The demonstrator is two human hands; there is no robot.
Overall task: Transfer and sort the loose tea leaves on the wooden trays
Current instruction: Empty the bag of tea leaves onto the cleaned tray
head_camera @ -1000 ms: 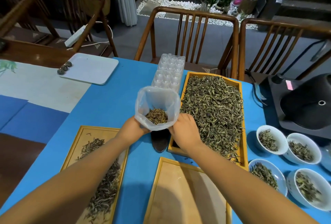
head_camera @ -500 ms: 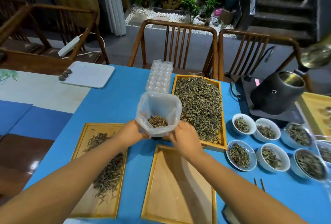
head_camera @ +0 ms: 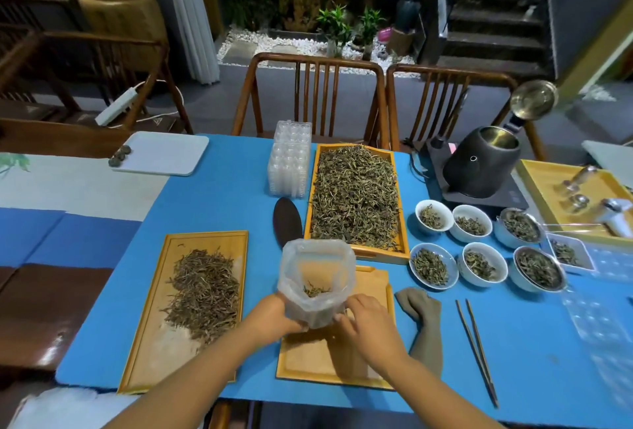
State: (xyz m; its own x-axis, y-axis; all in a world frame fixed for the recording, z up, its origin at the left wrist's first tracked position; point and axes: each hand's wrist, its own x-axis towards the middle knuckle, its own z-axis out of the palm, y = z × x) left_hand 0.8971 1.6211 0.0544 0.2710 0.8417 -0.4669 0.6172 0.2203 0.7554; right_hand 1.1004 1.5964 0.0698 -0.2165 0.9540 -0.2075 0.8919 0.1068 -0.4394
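Tea leaves (head_camera: 315, 290) in unlabelled plastic bag (head_camera: 317, 278), both hands' grip

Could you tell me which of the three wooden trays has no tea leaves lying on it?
The near middle tray, under the plastic bag; the left tray and far tray both hold leaves.

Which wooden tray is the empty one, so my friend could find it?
Start at the blue table mat. Three wooden trays lie on it; find the nearest, middle one, the bare tray, under the plastic bag both hands hold. Its neighbours carry tea leaves; its wood shows bare.
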